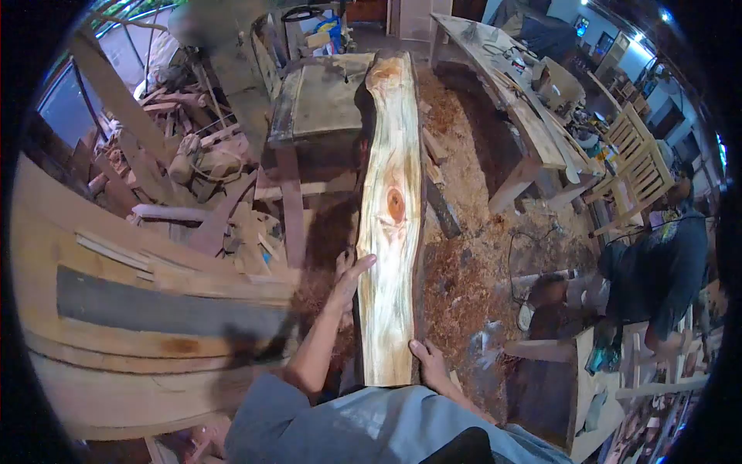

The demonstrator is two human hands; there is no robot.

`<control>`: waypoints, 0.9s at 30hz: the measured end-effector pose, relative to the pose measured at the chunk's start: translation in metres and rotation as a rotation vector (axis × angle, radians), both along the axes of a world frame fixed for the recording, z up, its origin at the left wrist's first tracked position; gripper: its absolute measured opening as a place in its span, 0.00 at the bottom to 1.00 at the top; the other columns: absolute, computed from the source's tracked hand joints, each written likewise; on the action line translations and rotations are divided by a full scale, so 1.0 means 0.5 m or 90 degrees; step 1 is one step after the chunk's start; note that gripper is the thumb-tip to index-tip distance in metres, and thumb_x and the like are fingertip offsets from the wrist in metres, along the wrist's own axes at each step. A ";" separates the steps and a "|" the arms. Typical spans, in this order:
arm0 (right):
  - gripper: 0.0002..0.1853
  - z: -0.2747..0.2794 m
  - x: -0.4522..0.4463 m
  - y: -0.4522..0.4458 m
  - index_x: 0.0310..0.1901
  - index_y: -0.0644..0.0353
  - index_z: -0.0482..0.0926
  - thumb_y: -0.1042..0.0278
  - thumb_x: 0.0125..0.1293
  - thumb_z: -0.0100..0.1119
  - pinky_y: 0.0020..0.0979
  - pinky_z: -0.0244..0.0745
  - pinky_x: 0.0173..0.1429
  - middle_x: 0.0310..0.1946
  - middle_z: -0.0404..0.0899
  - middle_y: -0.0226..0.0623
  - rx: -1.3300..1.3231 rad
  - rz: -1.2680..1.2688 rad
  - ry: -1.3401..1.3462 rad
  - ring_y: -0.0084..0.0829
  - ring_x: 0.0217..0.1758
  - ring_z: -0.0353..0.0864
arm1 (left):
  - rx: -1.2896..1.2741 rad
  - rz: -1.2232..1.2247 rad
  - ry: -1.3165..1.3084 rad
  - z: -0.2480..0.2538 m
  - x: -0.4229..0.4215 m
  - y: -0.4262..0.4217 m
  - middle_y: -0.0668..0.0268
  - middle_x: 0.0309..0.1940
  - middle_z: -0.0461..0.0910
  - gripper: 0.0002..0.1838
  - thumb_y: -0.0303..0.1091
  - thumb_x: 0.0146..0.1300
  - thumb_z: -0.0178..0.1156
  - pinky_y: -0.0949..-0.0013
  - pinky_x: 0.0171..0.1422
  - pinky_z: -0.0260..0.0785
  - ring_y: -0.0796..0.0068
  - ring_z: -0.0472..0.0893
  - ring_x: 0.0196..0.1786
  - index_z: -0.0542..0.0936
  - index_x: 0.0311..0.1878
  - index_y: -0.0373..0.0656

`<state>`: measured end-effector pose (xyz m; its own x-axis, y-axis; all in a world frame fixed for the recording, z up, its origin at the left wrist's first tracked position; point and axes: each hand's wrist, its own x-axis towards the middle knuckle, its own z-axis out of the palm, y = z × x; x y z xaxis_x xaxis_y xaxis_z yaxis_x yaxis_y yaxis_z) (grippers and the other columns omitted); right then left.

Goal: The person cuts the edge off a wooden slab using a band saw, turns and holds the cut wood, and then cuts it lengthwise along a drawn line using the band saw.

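A long live-edge wooden slab (390,170), with a reddish knot near its middle, stretches away from the body. Its far end lies beside a small workbench (325,100). My left hand (348,282) grips the slab's left edge, thumb on the top face and fingers beneath. At the near right corner, my right hand (431,362) holds the edge with its thumb on top; its other fingers are largely hidden. The slab's near end is close to the grey shirt.
Stacked boards (154,325) fill the left, with scrap wood (209,155) behind. A long workbench (533,139) and a wooden chair (638,174) stand right. Another person (665,263) is at the right. Shavings and a cable (512,267) lie on the floor.
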<state>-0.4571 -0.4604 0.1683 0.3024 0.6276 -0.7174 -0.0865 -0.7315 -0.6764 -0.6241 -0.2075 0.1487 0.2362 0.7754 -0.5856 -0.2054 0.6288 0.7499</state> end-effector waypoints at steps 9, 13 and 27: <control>0.40 0.096 0.039 -0.018 0.61 0.74 0.78 0.43 0.62 0.72 0.36 0.72 0.66 0.54 0.84 0.50 -0.020 -0.059 0.094 0.37 0.58 0.81 | -0.040 0.004 0.030 0.087 -0.003 -0.018 0.40 0.70 0.68 0.68 0.52 0.53 0.78 0.56 0.76 0.63 0.51 0.72 0.71 0.41 0.81 0.28; 0.37 0.258 0.067 0.073 0.62 0.73 0.78 0.46 0.63 0.72 0.34 0.73 0.64 0.53 0.85 0.48 -0.032 0.031 0.134 0.35 0.54 0.82 | -0.045 0.022 -0.033 0.137 0.013 -0.025 0.42 0.68 0.70 0.62 0.50 0.55 0.77 0.56 0.73 0.67 0.54 0.75 0.67 0.47 0.80 0.28; 0.51 0.212 0.120 0.062 0.72 0.73 0.69 0.34 0.61 0.67 0.40 0.63 0.75 0.66 0.77 0.57 -0.109 0.136 0.096 0.45 0.71 0.73 | -0.060 0.047 -0.103 0.117 0.029 -0.042 0.49 0.63 0.75 0.48 0.46 0.61 0.74 0.58 0.67 0.73 0.58 0.79 0.62 0.60 0.74 0.29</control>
<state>-0.3974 -0.4294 0.2744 0.0590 0.5311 -0.8453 -0.0078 -0.8465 -0.5324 -0.6097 -0.2284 0.2071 0.2767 0.7381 -0.6154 -0.3666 0.6730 0.6424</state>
